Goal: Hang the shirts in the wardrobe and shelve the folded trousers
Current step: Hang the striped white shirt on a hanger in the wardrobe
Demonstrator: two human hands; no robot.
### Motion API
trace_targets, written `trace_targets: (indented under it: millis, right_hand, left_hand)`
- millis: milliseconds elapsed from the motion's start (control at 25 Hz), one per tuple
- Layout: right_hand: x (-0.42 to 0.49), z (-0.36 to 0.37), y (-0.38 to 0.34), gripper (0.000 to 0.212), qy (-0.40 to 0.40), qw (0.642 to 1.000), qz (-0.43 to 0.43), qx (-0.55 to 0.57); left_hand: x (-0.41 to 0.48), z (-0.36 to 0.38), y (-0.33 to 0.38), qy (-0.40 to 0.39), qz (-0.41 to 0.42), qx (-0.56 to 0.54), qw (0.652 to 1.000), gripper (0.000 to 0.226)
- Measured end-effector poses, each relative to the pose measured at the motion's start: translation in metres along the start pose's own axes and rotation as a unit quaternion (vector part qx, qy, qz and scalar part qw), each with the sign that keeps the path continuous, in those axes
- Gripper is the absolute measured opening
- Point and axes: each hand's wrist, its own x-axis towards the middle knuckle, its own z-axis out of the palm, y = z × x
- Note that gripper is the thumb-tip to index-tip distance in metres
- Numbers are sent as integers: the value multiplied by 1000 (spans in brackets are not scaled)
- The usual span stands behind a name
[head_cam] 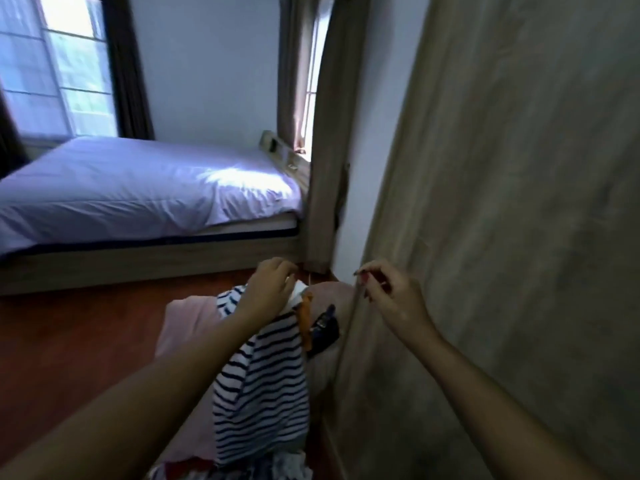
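Right half of frame blocked by wardrobe door (519, 220), its edge pinched by fingers (363, 277) of right hand (394, 299). Narrow gap seen between door edge and white wall (377, 133) at centre. Lower centre taken up by striped shirt (259, 382) held by left hand (272, 284), over pink pile (187, 334). Open wooden floor (76, 334) left free at lower left. Upper left closed off by bed (138, 188).

bed (138, 188) at far left, wardrobe door (519, 202) at right, shirt (263, 386) hanging between, under the left hand (273, 285)
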Motion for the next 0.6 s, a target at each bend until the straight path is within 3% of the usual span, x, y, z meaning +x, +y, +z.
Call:
trace_targets:
  millis: [120,200,440,600]
  right_hand:
    - [32,97,23,10,-80,995,63,-14]
    - [48,147,40,13,-86,989,119,-32]
    - [93,223,83,36,-105,961,184,-175]
    - [102,231,84,15,-73,964,217,-134]
  left_hand:
    - [-2,-20,-100,-25,-172,33,984,31]
    - [-1,-23,-142,-47,-227,45,972,26]
    - [5,-3,-191,-130,-279,9,952,33]
    - [15,5,-201,-170,-299,-23,939,36]
